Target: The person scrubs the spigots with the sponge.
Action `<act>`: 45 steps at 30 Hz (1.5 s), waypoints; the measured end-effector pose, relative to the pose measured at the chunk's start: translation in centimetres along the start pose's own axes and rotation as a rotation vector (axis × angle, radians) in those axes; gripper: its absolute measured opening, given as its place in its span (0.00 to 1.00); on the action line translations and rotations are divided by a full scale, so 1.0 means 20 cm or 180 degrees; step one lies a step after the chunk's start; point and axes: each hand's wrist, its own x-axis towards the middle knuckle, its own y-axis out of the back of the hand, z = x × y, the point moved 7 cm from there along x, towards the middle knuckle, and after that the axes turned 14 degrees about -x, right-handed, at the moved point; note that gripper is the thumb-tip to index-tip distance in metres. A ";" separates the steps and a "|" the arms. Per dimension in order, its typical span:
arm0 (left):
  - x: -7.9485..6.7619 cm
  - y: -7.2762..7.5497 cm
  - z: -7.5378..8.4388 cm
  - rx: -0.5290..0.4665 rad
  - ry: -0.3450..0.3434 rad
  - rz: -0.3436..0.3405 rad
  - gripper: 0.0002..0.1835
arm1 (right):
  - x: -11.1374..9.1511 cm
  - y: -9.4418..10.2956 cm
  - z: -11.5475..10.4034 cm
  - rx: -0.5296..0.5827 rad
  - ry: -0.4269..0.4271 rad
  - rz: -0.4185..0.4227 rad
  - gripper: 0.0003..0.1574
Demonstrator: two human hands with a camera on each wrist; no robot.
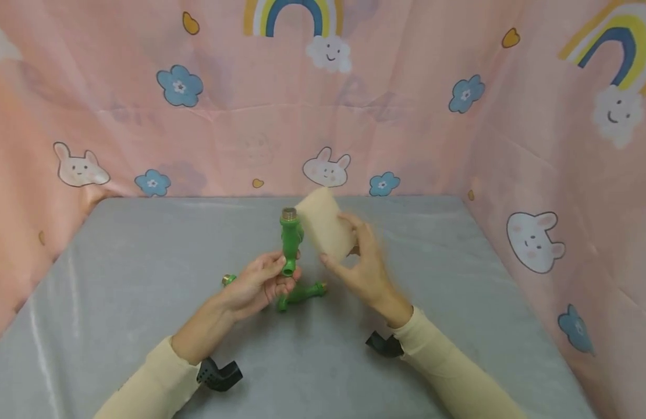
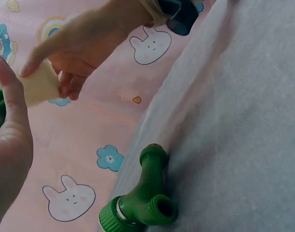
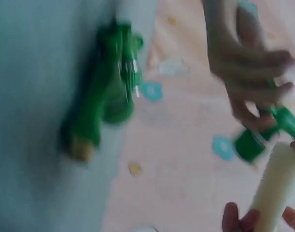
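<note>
In the head view, my left hand (image 1: 260,283) grips a green tap (image 1: 291,238) upright above the table, its brass threaded end on top. My right hand (image 1: 369,269) holds a cream sponge block (image 1: 325,224) between thumb and fingers, close beside the tap's right side. Whether sponge and tap touch is hard to tell. Under the left hand lies another green tap (image 1: 304,293), with a green piece with a brass end (image 1: 229,280) showing left of the wrist. The left wrist view shows a lying tap (image 2: 145,193) with a ribbed knob. The right wrist view is blurred.
A grey cloth-covered table (image 1: 145,250) spreads beneath the hands. Pink patterned curtains (image 1: 239,134) stand behind it and at both sides. Dark wrist-worn camera mounts (image 1: 220,375) sit below both forearms, near the table surface.
</note>
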 end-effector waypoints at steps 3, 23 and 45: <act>0.00 -0.02 0.00 0.0208 0.0061 -0.0169 0.12 | -0.02 -0.06 -0.02 0.0057 0.0099 -0.0198 0.47; -0.04 0.10 0.16 0.2081 -0.0482 0.1104 0.17 | 0.03 0.06 0.06 0.0072 0.0173 -0.0518 0.43; -0.07 0.20 0.19 0.1516 -0.0642 0.1963 0.22 | 0.01 -0.03 0.08 -0.0313 0.0023 -0.1061 0.44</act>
